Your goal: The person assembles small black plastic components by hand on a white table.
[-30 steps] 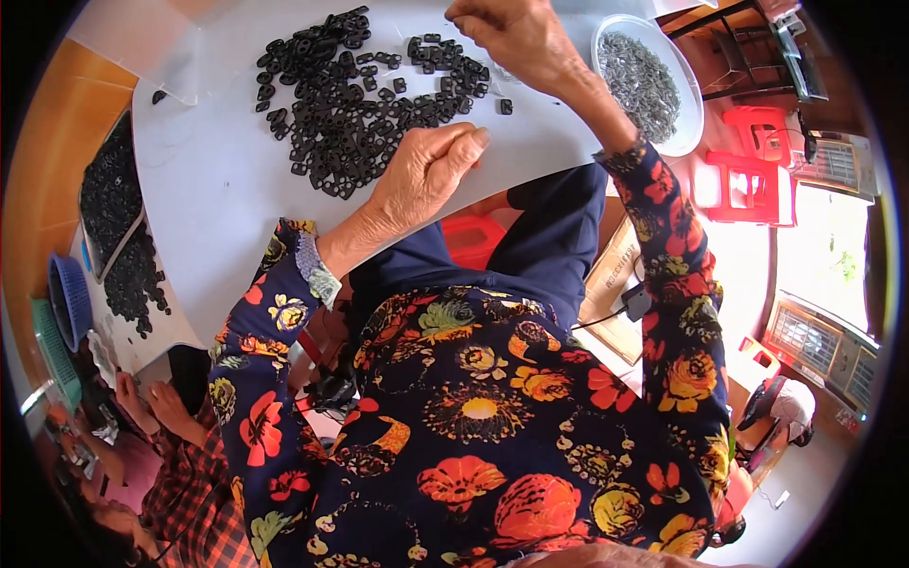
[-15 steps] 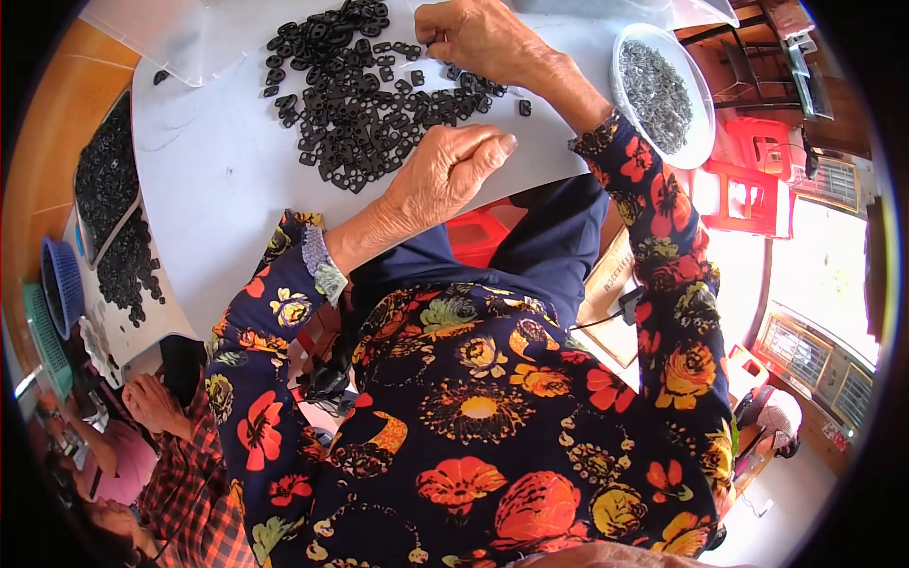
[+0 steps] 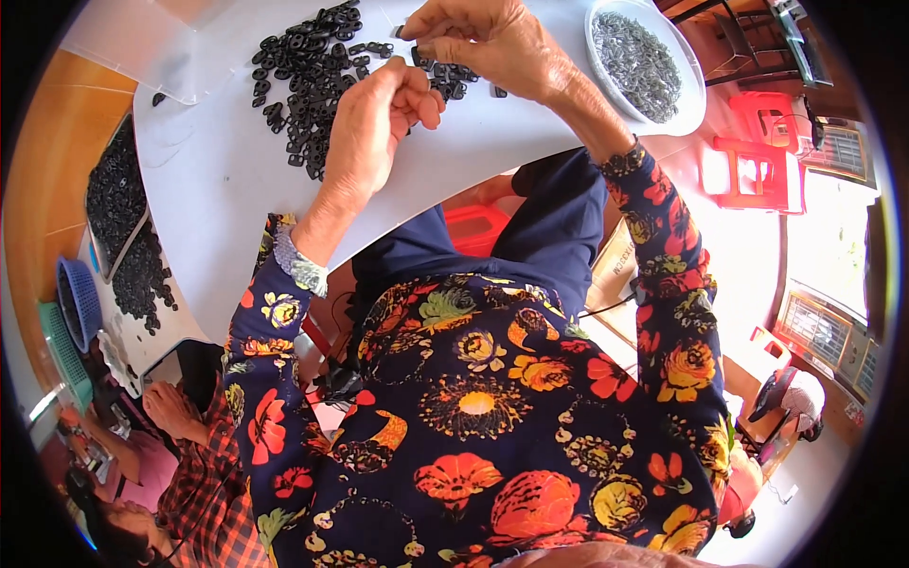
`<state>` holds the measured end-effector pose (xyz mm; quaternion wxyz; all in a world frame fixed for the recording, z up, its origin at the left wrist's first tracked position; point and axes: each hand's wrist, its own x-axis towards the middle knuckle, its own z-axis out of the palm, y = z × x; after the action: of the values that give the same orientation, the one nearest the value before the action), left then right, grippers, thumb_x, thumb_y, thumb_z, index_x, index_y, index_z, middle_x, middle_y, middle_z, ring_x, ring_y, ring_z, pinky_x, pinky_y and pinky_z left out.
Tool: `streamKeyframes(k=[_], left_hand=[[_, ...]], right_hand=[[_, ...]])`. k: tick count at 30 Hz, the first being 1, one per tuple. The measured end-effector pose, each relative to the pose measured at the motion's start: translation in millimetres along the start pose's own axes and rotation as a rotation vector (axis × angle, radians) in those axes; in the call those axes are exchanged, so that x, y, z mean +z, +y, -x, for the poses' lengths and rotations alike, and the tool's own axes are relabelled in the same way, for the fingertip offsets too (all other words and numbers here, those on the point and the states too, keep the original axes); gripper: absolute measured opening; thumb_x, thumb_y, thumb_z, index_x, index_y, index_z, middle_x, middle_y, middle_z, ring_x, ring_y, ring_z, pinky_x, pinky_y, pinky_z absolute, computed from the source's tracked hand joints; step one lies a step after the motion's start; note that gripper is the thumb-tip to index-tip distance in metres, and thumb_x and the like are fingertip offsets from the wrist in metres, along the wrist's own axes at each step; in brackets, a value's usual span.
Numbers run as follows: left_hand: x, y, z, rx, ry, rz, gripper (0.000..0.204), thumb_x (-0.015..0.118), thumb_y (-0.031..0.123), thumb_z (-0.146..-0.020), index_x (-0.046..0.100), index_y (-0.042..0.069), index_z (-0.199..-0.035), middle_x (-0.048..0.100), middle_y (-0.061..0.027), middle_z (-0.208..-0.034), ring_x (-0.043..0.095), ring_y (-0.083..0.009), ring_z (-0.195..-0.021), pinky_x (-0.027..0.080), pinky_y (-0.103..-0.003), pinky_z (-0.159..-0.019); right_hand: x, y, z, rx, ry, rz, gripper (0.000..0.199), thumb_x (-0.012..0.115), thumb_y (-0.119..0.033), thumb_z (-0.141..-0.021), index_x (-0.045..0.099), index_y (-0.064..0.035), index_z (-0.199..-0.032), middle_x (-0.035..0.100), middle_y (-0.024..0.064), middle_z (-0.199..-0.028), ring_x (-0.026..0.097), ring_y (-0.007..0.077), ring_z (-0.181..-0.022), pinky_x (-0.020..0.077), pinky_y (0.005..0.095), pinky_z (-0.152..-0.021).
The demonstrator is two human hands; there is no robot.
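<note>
Loosely heaped, the small black pieces point(image 3: 308, 90) show holes.

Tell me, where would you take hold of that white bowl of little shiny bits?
Probably by the rim of the white bowl, a hand on either side, coming from the near side. It is round and open-topped, with loose silvery pieces inside, so a level lift should spill less; its near rim is uncovered.
</note>
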<state>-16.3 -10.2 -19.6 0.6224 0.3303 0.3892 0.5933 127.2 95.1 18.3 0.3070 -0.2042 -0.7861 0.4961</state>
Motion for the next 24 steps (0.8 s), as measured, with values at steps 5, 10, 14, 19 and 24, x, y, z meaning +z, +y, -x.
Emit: streamKeyframes(k=[5, 10, 14, 19, 24], left_hand=[[-8, -3, -7, -0.083, -0.125, 0.253, 0.031, 0.045, 0.027, -0.096, 0.055, -0.001, -0.084, 0.057, -0.0094, -0.066, 0.058, -0.0198, -0.072, 0.047, -0.029, -0.072], [-4, 0, -4, -0.002, -0.13, 0.168, 0.029, 0.047, 0.025, -0.095, 0.057, -0.001, -0.086, 0.058, -0.0094, -0.066, 0.058, -0.0187, -0.074, 0.048, -0.029, -0.071], [1, 1, 2, 0.127, 0.047, -0.11, 0.023, 0.05, 0.02, -0.095, 0.06, 0.0, -0.09, 0.062, -0.007, -0.071, 0.057, -0.012, -0.07, 0.047, -0.025, -0.068], [5, 1, 4, 0.375, 0.015, -0.637, 0.02, 0.049, 0.017, -0.096, 0.059, 0.0, -0.093, 0.064, -0.0024, -0.073, 0.057, -0.006, -0.068, 0.046, -0.021, -0.064], [10, 0, 9, 0.37, 0.021, -0.679, 0.015, 0.049, 0.012, -0.094, 0.057, 0.0, -0.096, 0.065, -0.0037, -0.077, 0.058, -0.007, -0.073, 0.047, -0.021, -0.068]], right_hand=[[8, -16, 19, -0.029, -0.011, 0.103, 0.013, 0.063, -0.001, -0.079, 0.064, -0.0026, -0.092, 0.068, 0.0054, -0.08, 0.066, 0.0145, -0.074, 0.0526, 0.0271, -0.07], [11, -4, 30, -0.292, 0.153, 0.246, 0.013, 0.063, -0.002, -0.079, 0.065, -0.0033, -0.092, 0.068, 0.0056, -0.078, 0.066, 0.0158, -0.074, 0.0528, 0.0292, -0.07], [17, 1, 42, -0.064, 0.195, 0.168, 0.015, 0.066, -0.005, -0.081, 0.066, -0.0017, -0.096, 0.066, 0.0053, -0.082, 0.062, 0.0115, -0.077, 0.0504, 0.0261, -0.074], [19, 1, 46, 0.048, 0.213, 0.16, 0.014, 0.066, -0.009, -0.08, 0.067, -0.0024, -0.093, 0.067, 0.0057, -0.076, 0.063, 0.0126, -0.073, 0.0504, 0.0268, -0.072], [24, -5, 51, 0.06, 0.211, 0.183, 0.009, 0.065, -0.009, -0.08, 0.066, -0.0015, -0.086, 0.067, 0.007, -0.072, 0.065, 0.0126, -0.07, 0.051, 0.027, -0.066]])
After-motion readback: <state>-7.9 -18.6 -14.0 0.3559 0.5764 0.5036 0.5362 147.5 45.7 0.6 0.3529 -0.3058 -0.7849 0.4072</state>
